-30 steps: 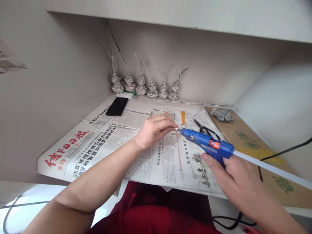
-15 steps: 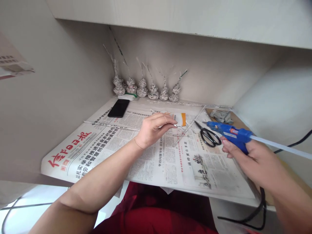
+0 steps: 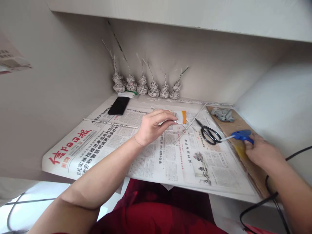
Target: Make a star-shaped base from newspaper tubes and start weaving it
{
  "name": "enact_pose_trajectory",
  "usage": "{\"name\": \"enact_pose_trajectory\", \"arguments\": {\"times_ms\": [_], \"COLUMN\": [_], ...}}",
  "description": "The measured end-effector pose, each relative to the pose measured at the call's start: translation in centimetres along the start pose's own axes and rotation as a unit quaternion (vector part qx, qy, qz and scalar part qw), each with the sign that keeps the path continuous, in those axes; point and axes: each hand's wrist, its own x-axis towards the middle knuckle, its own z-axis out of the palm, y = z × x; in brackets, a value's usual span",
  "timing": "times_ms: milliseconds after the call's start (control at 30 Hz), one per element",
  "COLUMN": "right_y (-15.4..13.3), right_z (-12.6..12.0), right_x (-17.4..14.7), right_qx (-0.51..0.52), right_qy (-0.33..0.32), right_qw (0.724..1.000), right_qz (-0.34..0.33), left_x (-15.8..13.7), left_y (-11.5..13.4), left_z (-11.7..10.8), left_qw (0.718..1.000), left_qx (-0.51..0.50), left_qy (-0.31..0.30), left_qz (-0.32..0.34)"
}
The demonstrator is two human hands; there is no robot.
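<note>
My left hand is above the newspaper, thumb and fingers pinched at the near left edge of a white and orange piece of card. Thin rolled paper sticks cross just below the card. On the right, my right hand is closed around a blue hot glue gun, low over a strip of cardboard. The gun's white glue stick points left, toward black-handled scissors lying on the newspaper. My right fingers are partly hidden.
Several woven paper gourds stand along the back wall. A black phone lies on the newspaper at the left. Crumpled grey cloth or paper rests on the cardboard. A black cord hangs at the right edge.
My right hand has moved right with the glue gun, down toward the cardboard, and has turned it so the glue stick points left. My left hand has stayed almost in place.
</note>
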Motion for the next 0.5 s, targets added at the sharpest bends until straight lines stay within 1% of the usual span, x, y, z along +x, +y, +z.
{"name": "enact_pose_trajectory", "arguments": {"times_ms": [33, 67, 100, 133, 167, 200, 233, 267, 300, 333, 367, 400, 467, 500], "right_y": [-0.7, -1.8, -3.3, -5.2, -7.2, -9.4, -11.5, -13.5, -15.3, -16.9, -18.3, -19.4, -21.1, -21.8], "right_z": [0.1, 0.3, 0.4, 0.7, 1.1, 1.6, 2.3, 3.1, 4.1, 5.1, 6.3, 7.6, 10.2, 11.6], "right_x": [0.0, 0.0, 0.0, 0.0, 0.0, 0.0, 0.1, 0.3, 0.6, 0.9, 1.4, 1.8, 2.9, 3.4], "right_qx": [-0.086, -0.19, -0.282, -0.317, -0.318, -0.296, -0.248, -0.19, -0.124, -0.075, -0.052, -0.045, -0.037, -0.03], "right_qy": [0.015, 0.016, 0.043, 0.017, -0.015, -0.01, -0.054, -0.069, -0.115, -0.137, -0.157, -0.163, -0.181, -0.19], "right_qw": [0.996, 0.981, 0.956, 0.948, 0.948, 0.955, 0.965, 0.978, 0.983, 0.985, 0.982, 0.979, 0.967, 0.963], "right_qz": [0.023, 0.044, 0.063, 0.035, -0.011, -0.038, -0.061, -0.06, -0.066, -0.074, -0.088, -0.114, -0.173, -0.189], "left_x": [0.0, 0.0, 0.0, 0.0, 0.0, 0.0, 0.0, 0.0, 0.0, 0.0, -0.1, -0.1, -0.1, 0.0], "left_y": [-0.1, -0.1, -0.1, -0.2, -0.2, -0.2, -0.2, -0.2, -0.1, -0.1, -0.1, -0.1, -0.1, -0.1], "left_z": [0.0, -0.1, -0.1, -0.1, -0.2, -0.2, -0.2, -0.2, -0.2, -0.2, -0.2, -0.2, -0.2, -0.2], "left_qw": [1.0, 1.0, 1.0, 1.0, 0.999, 0.999, 0.999, 0.999, 0.999, 0.999, 0.998, 0.998, 0.998, 0.997], "left_qx": [0.004, 0.01, 0.017, 0.024, 0.032, 0.038, 0.044, 0.047, 0.05, 0.052, 0.055, 0.058, 0.065, 0.068], "left_qy": [0.002, 0.004, 0.006, 0.008, 0.01, 0.011, 0.01, 0.008, 0.008, 0.007, 0.008, 0.011, 0.018, 0.022], "left_qz": [0.002, 0.002, 0.002, 0.001, 0.0, 0.0, 0.0, 0.001, 0.003, 0.005, 0.007, 0.009, 0.015, 0.019]}}
